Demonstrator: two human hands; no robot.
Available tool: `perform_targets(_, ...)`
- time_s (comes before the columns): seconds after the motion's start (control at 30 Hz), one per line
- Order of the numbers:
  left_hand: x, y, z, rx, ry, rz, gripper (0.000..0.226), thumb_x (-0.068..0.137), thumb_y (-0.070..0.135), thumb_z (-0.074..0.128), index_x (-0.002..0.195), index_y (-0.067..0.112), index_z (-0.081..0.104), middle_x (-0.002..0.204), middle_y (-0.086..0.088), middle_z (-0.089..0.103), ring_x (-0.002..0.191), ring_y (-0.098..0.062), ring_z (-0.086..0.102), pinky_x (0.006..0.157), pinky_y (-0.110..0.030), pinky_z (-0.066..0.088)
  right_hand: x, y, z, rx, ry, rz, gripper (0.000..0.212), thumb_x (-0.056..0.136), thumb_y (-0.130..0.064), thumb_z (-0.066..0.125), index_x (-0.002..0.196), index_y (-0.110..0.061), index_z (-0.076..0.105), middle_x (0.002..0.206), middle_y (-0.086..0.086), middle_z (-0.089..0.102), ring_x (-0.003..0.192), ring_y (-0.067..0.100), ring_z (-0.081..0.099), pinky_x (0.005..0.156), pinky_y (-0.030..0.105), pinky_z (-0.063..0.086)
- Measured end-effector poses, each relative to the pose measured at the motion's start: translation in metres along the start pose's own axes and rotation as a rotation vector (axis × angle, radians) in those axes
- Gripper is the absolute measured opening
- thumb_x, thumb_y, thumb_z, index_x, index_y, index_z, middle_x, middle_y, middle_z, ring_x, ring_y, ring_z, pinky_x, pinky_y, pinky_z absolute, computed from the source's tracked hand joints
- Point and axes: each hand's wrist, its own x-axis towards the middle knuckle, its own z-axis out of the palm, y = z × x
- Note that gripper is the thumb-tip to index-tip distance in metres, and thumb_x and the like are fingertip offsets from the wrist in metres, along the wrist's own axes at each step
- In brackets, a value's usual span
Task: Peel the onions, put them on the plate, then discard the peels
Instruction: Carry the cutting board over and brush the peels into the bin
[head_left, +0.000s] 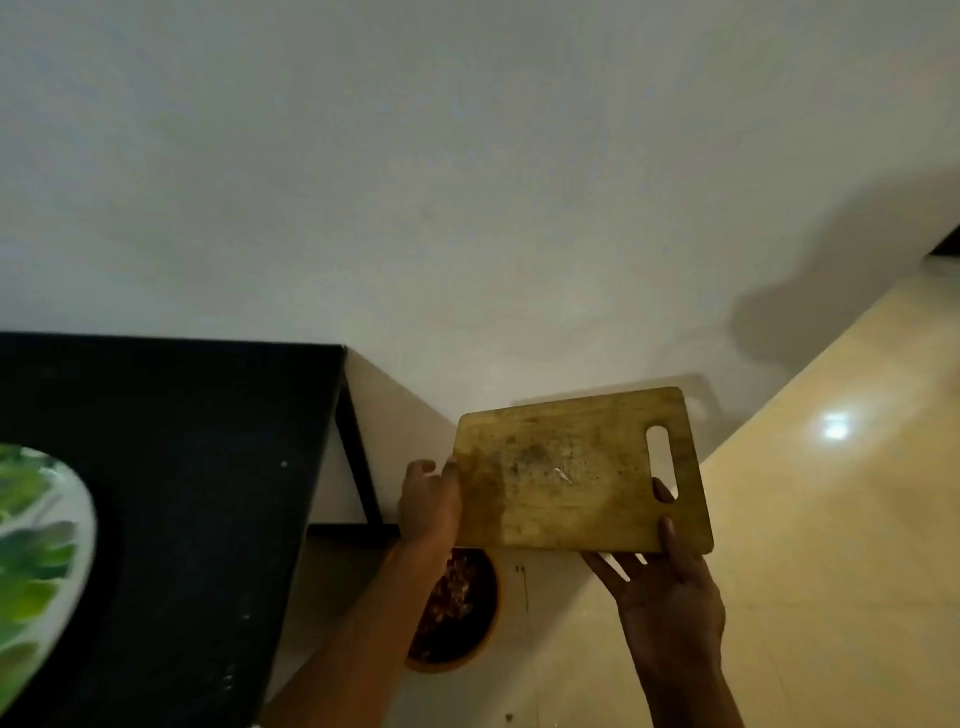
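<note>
I hold a worn wooden cutting board (576, 473) in the air over the floor, right of the black table (171, 467). My left hand (431, 501) grips the board's left edge. My right hand (667, 577) holds the lower right corner, one finger through the handle slot and the other fingers spread beneath. A tiny scrap clings to the board's middle. Below the board, an orange bin (460, 613) on the floor holds reddish onion peels, partly hidden by my left forearm. A plate with a green leaf pattern (41, 545) shows at the table's left edge; no onions are visible on its shown part.
A white wall (467, 182) fills the upper view. Glossy cream floor tiles (831, 519) stretch to the right. The table's black leg (358, 457) stands just left of my left hand.
</note>
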Motion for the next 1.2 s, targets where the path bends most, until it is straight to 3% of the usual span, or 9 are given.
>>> perform_targets(0.1, -0.025, 0.037, -0.035, -0.007, -0.118, -0.075, 0.037, 0.096, 0.037, 0.047, 0.108, 0.004, 0.056, 0.097, -0.008, 0.060, 0.088, -0.024, 0.058, 0.083, -0.036, 0.050, -0.035, -0.021, 0.033, 0.053, -0.025, -0.019, 0.035, 0.100, -0.023, 0.039, 0.127, -0.025, 0.060, 0.122, 0.006, 0.067, 0.102, 0.031, 0.068, 0.076, 0.052, 0.057)
perform_targets(0.2, -0.053, 0.072, -0.079, -0.069, -0.164, 0.022, 0.030, 0.095, 0.035, 0.050, 0.107, 0.008, 0.056, 0.102, -0.009, 0.061, 0.091, -0.023, 0.058, 0.085, -0.038, 0.049, -0.069, -0.036, 0.062, 0.088, -0.079, -0.051, 0.036, 0.099, -0.021, 0.039, 0.130, -0.022, 0.058, 0.119, 0.007, 0.069, 0.100, 0.031, 0.069, 0.080, 0.054, 0.055)
perform_targets(0.33, -0.082, 0.110, -0.139, -0.126, -0.150, 0.120, 0.042, 0.087, 0.046, 0.058, 0.104, 0.007, 0.056, 0.094, -0.005, 0.062, 0.082, -0.019, 0.061, 0.068, -0.031, 0.051, -0.113, -0.047, 0.093, 0.040, -0.167, -0.084, 0.036, 0.096, -0.010, 0.039, 0.126, -0.017, 0.058, 0.117, 0.007, 0.070, 0.098, 0.031, 0.070, 0.075, 0.048, 0.058)
perform_targets(0.47, -0.098, 0.131, -0.185, -0.037, -0.067, 0.250, 0.050, 0.085, 0.056, 0.055, 0.102, 0.008, 0.058, 0.097, -0.007, 0.064, 0.088, -0.024, 0.063, 0.083, -0.042, 0.053, -0.145, -0.052, 0.106, -0.043, -0.213, -0.037, 0.036, 0.089, 0.001, 0.044, 0.119, -0.010, 0.059, 0.121, 0.010, 0.067, 0.098, 0.031, 0.070, 0.073, 0.043, 0.060)
perform_targets(0.63, -0.114, 0.130, -0.224, -0.067, -0.026, 0.328, 0.043, 0.097, 0.045, 0.039, 0.097, 0.007, 0.059, 0.094, -0.006, 0.061, 0.083, -0.019, 0.059, 0.072, -0.033, 0.050, -0.176, -0.058, 0.121, -0.190, -0.155, 0.026, 0.032, 0.073, -0.021, 0.067, 0.100, -0.004, 0.065, 0.100, 0.011, 0.072, 0.078, 0.025, 0.073, 0.061, 0.036, 0.060)
perform_targets(0.8, -0.123, 0.128, -0.254, -0.060, 0.010, 0.374, 0.036, 0.098, 0.038, 0.040, 0.089, 0.009, 0.059, 0.084, -0.003, 0.058, 0.077, -0.015, 0.055, 0.065, -0.029, 0.043, -0.178, -0.067, 0.138, -0.509, -0.109, 0.034, 0.027, 0.099, -0.026, 0.046, 0.107, -0.008, 0.065, 0.085, 0.011, 0.075, 0.083, 0.029, 0.067, 0.066, 0.038, 0.051)
perform_targets(0.93, -0.126, 0.126, -0.273, -0.070, 0.082, 0.358, 0.037, 0.099, 0.034, 0.042, 0.088, 0.004, 0.059, 0.079, -0.004, 0.055, 0.071, -0.014, 0.052, 0.060, -0.025, 0.039, -0.175, -0.065, 0.160, -0.661, -0.148, 0.019, 0.028, 0.102, -0.026, 0.041, 0.103, -0.010, 0.064, 0.093, 0.015, 0.070, 0.082, 0.031, 0.064, 0.063, 0.038, 0.050)
perform_targets(1.07, -0.130, 0.123, -0.291, -0.034, 0.207, 0.337, 0.037, 0.098, 0.031, 0.043, 0.069, 0.008, 0.049, 0.070, -0.005, 0.049, 0.067, -0.017, 0.047, 0.055, -0.026, 0.033, -0.171, -0.054, 0.177, -0.734, -0.198, -0.020, 0.027, 0.102, -0.026, 0.041, 0.099, -0.013, 0.064, 0.091, 0.013, 0.069, 0.079, 0.029, 0.063, 0.060, 0.035, 0.049)
perform_targets(1.2, -0.135, 0.114, -0.311, -0.086, 0.263, 0.287, 0.034, 0.098, 0.030, 0.044, 0.077, 0.005, 0.054, 0.074, -0.006, 0.051, 0.068, -0.015, 0.048, 0.057, -0.027, 0.036, -0.172, -0.041, 0.192, -0.747, -0.253, 0.010, 0.027, 0.102, -0.027, 0.041, 0.098, -0.013, 0.065, 0.092, 0.015, 0.069, 0.080, 0.030, 0.064, 0.061, 0.036, 0.050)
